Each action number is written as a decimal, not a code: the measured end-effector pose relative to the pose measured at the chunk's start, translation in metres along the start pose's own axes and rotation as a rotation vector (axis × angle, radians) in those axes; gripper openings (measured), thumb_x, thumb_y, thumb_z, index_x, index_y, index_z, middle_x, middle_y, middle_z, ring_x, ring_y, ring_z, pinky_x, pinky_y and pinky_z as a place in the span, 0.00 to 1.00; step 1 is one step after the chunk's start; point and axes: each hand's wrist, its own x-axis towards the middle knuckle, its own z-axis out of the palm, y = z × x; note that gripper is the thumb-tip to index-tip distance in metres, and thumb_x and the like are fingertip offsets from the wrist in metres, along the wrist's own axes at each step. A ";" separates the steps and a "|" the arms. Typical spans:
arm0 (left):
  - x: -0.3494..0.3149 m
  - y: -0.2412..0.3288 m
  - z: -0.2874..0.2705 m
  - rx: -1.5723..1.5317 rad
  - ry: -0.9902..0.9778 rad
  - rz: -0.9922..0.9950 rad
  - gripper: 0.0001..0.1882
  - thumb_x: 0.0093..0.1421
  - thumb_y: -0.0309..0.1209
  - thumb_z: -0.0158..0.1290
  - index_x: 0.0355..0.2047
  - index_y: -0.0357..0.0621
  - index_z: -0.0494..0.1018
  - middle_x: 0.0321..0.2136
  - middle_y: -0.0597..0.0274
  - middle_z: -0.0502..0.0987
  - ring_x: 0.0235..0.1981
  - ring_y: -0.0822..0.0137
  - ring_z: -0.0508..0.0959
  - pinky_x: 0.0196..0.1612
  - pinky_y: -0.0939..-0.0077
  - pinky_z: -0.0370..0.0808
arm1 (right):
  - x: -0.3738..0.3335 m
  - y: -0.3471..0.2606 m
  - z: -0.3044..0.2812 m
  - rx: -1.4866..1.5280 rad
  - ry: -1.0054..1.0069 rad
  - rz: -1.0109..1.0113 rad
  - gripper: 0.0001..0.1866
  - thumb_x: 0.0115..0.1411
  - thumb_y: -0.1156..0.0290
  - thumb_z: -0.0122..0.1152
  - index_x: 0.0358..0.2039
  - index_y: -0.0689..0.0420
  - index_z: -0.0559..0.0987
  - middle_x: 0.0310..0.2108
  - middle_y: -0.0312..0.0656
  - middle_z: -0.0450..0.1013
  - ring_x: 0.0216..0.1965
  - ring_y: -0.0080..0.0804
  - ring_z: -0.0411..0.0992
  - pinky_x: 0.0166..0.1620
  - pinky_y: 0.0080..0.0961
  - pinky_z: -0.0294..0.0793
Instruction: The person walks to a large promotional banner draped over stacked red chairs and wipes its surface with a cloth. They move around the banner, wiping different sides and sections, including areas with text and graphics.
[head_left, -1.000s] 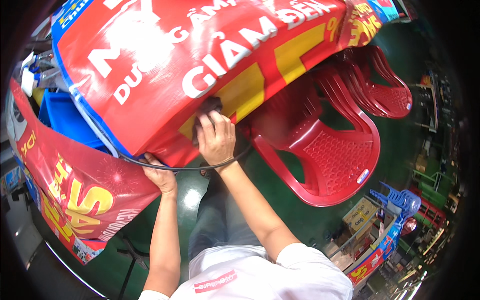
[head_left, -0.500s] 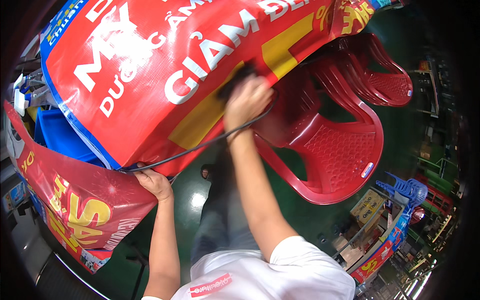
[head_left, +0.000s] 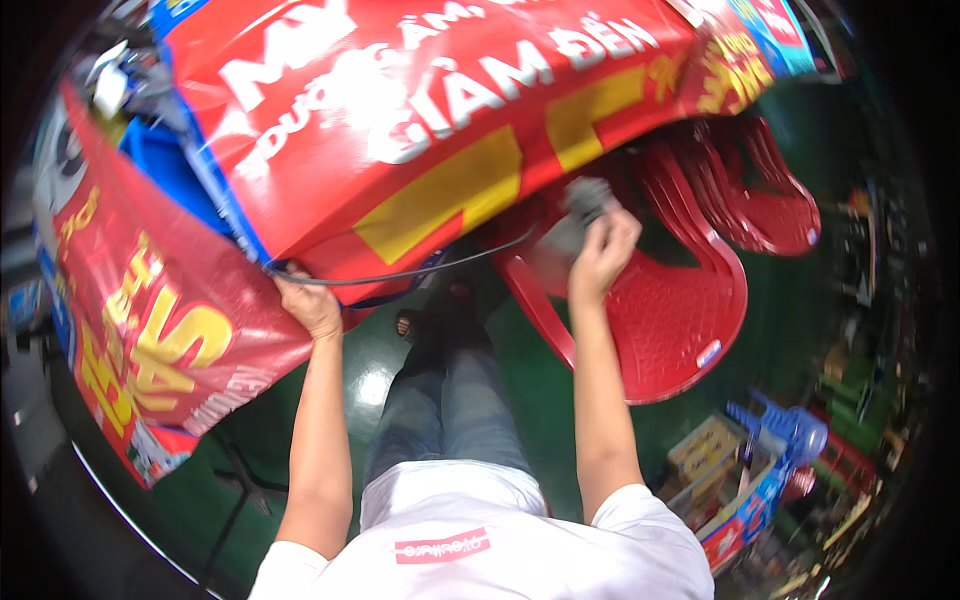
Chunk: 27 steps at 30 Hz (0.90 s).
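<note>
A large red banner [head_left: 420,120] with white and yellow lettering lies spread in front of me, its lower edge bowed. My left hand [head_left: 312,305] grips that lower edge where a thin dark cord [head_left: 420,272] runs along it. My right hand [head_left: 600,250] is closed on a dark grey bundle [head_left: 578,212] at the other end of the cord, held out to the right over a red plastic chair [head_left: 680,330]. The cord stretches between my two hands.
A second red banner [head_left: 150,330] with yellow letters hangs at the left. More red chairs [head_left: 760,190] are stacked behind the near one. A blue plastic stool [head_left: 790,430] and boxes [head_left: 710,450] stand at the lower right on the green floor [head_left: 380,370].
My right hand has swept from the banner's lower edge near my left hand out to the right, drawing the cord along. The left hand keeps its grip at the edge.
</note>
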 end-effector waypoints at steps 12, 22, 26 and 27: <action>-0.002 0.015 -0.007 -0.203 -0.084 -0.335 0.13 0.64 0.24 0.43 0.49 0.38 0.68 0.24 0.45 0.73 0.26 0.51 0.77 0.31 0.62 0.71 | -0.086 -0.021 0.095 0.127 -0.684 -0.629 0.16 0.49 0.75 0.64 0.41 0.51 0.76 0.39 0.43 0.71 0.42 0.45 0.71 0.45 0.38 0.70; -0.028 0.075 -0.131 -0.234 -0.224 -0.287 0.13 0.64 0.28 0.47 0.48 0.42 0.71 0.42 0.50 0.77 0.44 0.55 0.78 0.46 0.66 0.74 | 0.133 -0.030 0.001 0.805 -0.790 0.571 0.16 0.62 0.72 0.55 0.51 0.60 0.75 0.44 0.42 0.75 0.41 0.24 0.74 0.44 0.22 0.74; 0.002 0.139 -0.182 -0.563 -0.305 -0.055 0.23 0.61 0.33 0.56 0.57 0.47 0.68 0.54 0.56 0.70 0.55 0.58 0.72 0.54 0.67 0.71 | 0.102 -0.191 0.008 0.851 -1.215 0.213 0.15 0.63 0.74 0.51 0.49 0.63 0.75 0.43 0.41 0.76 0.40 0.26 0.74 0.45 0.20 0.73; 0.011 0.150 -0.191 -0.540 -0.290 0.060 0.27 0.59 0.35 0.59 0.59 0.49 0.67 0.58 0.55 0.67 0.58 0.58 0.69 0.56 0.67 0.70 | 0.090 -0.224 0.018 0.772 -1.348 0.232 0.15 0.64 0.75 0.50 0.49 0.64 0.76 0.42 0.41 0.76 0.40 0.26 0.74 0.46 0.19 0.72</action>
